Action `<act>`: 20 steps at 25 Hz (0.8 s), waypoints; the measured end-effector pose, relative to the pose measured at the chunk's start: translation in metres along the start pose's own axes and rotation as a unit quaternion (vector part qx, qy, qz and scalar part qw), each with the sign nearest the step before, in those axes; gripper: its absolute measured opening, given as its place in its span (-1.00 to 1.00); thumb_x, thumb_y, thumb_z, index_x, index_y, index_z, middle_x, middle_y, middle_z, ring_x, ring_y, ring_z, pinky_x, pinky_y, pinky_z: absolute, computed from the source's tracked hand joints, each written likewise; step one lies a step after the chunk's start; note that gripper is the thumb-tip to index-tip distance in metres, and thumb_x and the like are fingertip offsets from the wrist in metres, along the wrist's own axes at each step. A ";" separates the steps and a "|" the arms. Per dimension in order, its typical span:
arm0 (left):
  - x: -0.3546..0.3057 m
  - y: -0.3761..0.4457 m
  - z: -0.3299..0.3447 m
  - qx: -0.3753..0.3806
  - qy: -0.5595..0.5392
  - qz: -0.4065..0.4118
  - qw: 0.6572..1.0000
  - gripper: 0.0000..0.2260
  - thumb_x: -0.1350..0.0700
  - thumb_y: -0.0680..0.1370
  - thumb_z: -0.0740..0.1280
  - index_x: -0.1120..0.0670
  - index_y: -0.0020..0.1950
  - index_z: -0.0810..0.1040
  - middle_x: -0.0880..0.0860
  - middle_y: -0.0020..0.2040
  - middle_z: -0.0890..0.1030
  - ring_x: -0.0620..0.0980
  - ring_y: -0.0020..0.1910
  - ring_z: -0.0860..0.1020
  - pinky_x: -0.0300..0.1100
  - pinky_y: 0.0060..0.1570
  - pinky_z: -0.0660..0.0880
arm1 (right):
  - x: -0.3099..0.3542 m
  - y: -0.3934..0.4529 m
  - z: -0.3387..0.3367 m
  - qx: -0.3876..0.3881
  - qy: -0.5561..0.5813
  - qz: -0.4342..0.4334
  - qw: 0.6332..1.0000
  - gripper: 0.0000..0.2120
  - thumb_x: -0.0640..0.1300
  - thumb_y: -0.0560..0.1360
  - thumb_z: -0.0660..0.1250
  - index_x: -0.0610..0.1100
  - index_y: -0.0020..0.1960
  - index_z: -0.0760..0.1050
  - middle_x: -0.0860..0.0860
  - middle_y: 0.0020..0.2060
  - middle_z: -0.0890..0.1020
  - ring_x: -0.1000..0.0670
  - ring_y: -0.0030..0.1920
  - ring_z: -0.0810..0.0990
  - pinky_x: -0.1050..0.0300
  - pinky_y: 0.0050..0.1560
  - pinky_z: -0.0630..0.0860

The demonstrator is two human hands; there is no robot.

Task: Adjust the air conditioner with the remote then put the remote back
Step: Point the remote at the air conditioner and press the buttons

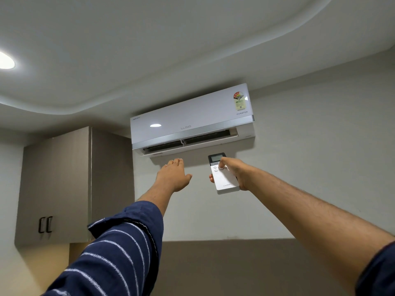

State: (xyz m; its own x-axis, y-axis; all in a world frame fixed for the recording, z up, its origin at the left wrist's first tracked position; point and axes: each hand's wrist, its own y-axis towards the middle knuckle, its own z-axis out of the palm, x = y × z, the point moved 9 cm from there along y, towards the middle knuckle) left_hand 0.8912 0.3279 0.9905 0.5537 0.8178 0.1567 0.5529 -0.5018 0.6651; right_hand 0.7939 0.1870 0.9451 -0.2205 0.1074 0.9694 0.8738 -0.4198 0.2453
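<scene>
A white split air conditioner (192,119) hangs high on the wall, its lower flap open over the dark vent. My right hand (236,170) holds a white remote (224,180) with a dark screen at its top, pointed up at the unit, thumb on the buttons just under the screen. My left hand (174,175) is raised flat below the vent, fingers stretched together, holding nothing and not touching the unit.
A grey-brown wall cupboard (64,184) with two dark handles hangs to the left of the unit. A round ceiling light (6,60) glows at the far left. A darker panel (235,265) covers the lower wall.
</scene>
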 end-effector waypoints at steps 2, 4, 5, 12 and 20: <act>0.000 0.000 -0.001 0.001 0.000 0.000 1.000 -0.36 -0.12 0.61 0.08 0.15 0.58 -0.01 0.13 0.59 0.08 0.11 0.55 0.12 0.03 0.46 0.17 | 0.001 -0.002 0.000 0.001 0.007 0.005 1.000 -0.84 -0.24 0.43 0.09 -0.25 -0.10 0.42 -0.15 -0.47 0.69 -0.07 -0.47 0.68 0.19 -0.34 0.57; 0.000 0.000 -0.002 0.001 -0.002 0.000 1.000 -0.36 -0.12 0.61 0.08 0.15 0.58 -0.01 0.12 0.59 0.09 0.10 0.55 0.13 0.02 0.45 0.18 | 0.001 -0.003 0.000 0.000 0.015 0.005 1.000 -0.84 -0.25 0.43 0.10 -0.25 -0.07 0.41 -0.16 -0.46 0.68 -0.07 -0.46 0.68 0.19 -0.35 0.57; 0.000 -0.001 -0.003 0.000 -0.001 0.000 1.000 -0.36 -0.12 0.61 0.08 0.15 0.58 -0.01 0.12 0.59 0.09 0.11 0.54 0.13 0.02 0.45 0.19 | 0.001 -0.004 0.000 0.000 0.016 0.006 1.000 -0.84 -0.24 0.43 0.10 -0.24 -0.07 0.41 -0.16 -0.47 0.68 -0.07 -0.46 0.67 0.20 -0.35 0.57; 0.001 -0.003 -0.005 0.001 0.002 -0.001 1.000 -0.36 -0.12 0.61 0.08 0.16 0.58 0.00 0.12 0.58 0.10 0.10 0.54 0.14 0.02 0.44 0.20 | 0.002 -0.008 0.001 0.004 0.013 0.002 1.000 -0.84 -0.24 0.44 0.08 -0.24 -0.10 0.41 -0.13 -0.49 0.68 -0.04 -0.49 0.67 0.24 -0.41 0.57; 0.000 -0.005 -0.005 0.000 0.000 -0.001 1.000 -0.38 -0.11 0.61 0.07 0.15 0.58 0.00 0.13 0.58 0.11 0.11 0.53 0.16 0.02 0.44 0.20 | -0.002 -0.009 0.001 0.012 0.015 0.012 1.000 -0.84 -0.24 0.44 0.08 -0.24 -0.08 0.41 -0.18 -0.28 0.66 -0.04 -0.47 0.67 0.21 -0.36 0.55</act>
State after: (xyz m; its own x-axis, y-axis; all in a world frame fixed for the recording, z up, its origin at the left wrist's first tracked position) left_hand 0.8852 0.3318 0.9912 0.5527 0.8190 0.1542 0.5544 -0.4995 0.6657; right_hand 0.7864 0.1913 0.9412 -0.2119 0.0712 0.9747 0.8888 -0.4006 0.2225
